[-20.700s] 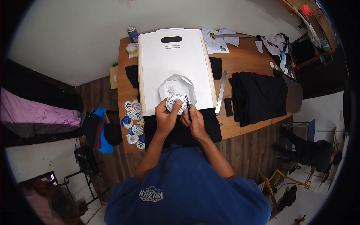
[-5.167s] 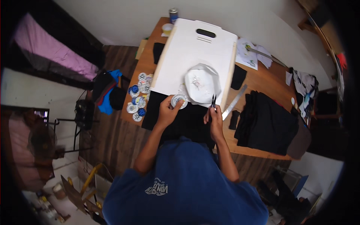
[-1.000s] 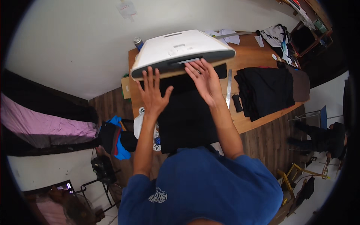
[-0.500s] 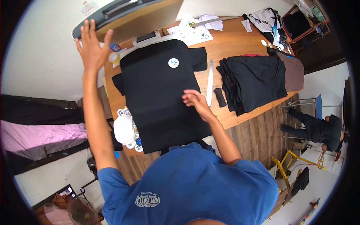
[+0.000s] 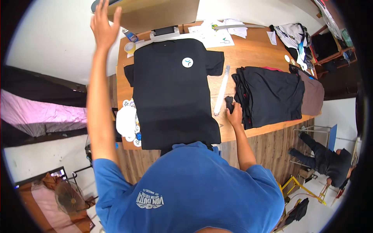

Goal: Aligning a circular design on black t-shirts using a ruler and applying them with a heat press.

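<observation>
A black T-shirt point(image 5: 173, 93) lies flat in front of me, collar at the far end. It has a round white patch point(image 5: 187, 62) with a blue-and-dark mark on the chest. My left hand point(image 5: 105, 29) is raised at the far left with fingers spread, by the tilted upper plate point(image 5: 163, 15) of what looks like a heat press; any contact is unclear. Right of the shirt, my right hand point(image 5: 234, 115) has its fingers closed around a small dark folded cloth point(image 5: 229, 102). A metal ruler point(image 5: 221, 91) lies between that hand and the shirt.
Dark folded garments point(image 5: 274, 97) are stacked on the wooden table point(image 5: 248, 48) at right. A white cap-like item point(image 5: 126, 121) and round patches point(image 5: 138, 136) lie left. Tape point(image 5: 129, 47), a blue can point(image 5: 131, 37) and papers point(image 5: 211, 35) are behind. Another person point(image 5: 330, 161) is far right.
My right hand has moved from over the shirt rightward onto the small dark cloth. The left hand stays raised beside the tilted plate. The whole view has shifted a little.
</observation>
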`<state>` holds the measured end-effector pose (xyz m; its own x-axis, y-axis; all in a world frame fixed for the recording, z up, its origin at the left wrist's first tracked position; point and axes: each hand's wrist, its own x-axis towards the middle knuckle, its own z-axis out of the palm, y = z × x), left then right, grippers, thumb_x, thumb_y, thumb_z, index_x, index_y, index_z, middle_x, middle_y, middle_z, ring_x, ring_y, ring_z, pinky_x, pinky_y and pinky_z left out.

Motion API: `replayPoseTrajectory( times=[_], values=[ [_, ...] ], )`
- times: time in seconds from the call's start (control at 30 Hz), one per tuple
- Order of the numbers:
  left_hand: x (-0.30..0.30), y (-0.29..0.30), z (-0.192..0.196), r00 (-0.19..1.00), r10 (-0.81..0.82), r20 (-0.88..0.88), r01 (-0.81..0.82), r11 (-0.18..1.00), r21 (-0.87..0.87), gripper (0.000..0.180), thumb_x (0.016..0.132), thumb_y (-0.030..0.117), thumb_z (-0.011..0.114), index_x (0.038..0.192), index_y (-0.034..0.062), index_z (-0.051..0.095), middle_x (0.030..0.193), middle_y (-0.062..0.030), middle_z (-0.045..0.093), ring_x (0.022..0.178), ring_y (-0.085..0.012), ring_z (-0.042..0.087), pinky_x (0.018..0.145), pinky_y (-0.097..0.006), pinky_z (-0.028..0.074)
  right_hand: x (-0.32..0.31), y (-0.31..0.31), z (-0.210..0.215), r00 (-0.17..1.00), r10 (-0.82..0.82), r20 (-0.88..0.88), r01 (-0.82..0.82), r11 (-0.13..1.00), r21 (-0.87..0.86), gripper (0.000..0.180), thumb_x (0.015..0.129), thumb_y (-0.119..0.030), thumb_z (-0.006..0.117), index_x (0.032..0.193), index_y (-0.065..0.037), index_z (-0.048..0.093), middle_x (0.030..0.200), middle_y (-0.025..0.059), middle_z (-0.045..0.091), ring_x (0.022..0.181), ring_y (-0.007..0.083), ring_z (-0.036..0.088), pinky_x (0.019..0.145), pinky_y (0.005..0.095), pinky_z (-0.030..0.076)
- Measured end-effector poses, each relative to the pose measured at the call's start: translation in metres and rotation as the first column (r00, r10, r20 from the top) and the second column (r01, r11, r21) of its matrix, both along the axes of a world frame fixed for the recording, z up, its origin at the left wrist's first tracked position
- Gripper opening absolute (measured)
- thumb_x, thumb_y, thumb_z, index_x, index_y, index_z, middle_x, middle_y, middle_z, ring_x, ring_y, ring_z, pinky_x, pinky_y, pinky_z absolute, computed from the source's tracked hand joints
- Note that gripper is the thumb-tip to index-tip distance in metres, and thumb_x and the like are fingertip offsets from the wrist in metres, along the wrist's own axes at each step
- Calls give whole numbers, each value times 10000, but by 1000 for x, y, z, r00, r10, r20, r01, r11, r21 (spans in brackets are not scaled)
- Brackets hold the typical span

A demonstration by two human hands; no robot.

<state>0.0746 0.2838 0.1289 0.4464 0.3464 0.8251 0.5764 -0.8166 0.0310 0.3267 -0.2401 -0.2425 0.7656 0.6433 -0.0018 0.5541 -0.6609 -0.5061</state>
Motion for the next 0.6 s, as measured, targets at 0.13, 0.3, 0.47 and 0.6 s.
replayPoseTrajectory(
  times=[0.13,0.3,0.47,0.6],
  values=[
    [-19,-138,-126,983,95,160,-30,930,-367,599,1002,319,661,1495,23,492,1507,-212,501,1436,-403,416,1183,-532,257,-3,7,3,999,28,-33,-29,999,-18,449,871,-86,755,1241,-19,509,1200,220,558,1135,445,558,988,500,454],
    [-85,-295,-269,932,92,-351,-340,559,-756,753,947,319,711,1583,78,389,1640,-253,281,1535,-438,241,1238,-569,164,-5,17,17,1000,-9,-29,11,997,72,396,878,-32,728,1207,-4,508,1160,220,560,1092,430,561,978,476,449],
    [-146,-358,-327,876,-63,-479,-395,476,-786,862,924,321,718,1657,148,299,1724,-258,122,1590,-449,131,1268,-588,107,8,64,53,978,-13,-206,88,930,357,338,893,-38,740,1191,-1,585,1150,207,627,1102,376,608,940,416,488],
    [-161,-358,-338,874,-114,-472,-355,515,-781,860,919,296,713,1663,187,295,1736,-235,106,1599,-445,110,1270,-601,101,21,154,89,931,364,-12,-304,796,524,315,870,-28,761,1161,-30,638,1180,154,684,1084,337,652,931,395,515]
  ],
)
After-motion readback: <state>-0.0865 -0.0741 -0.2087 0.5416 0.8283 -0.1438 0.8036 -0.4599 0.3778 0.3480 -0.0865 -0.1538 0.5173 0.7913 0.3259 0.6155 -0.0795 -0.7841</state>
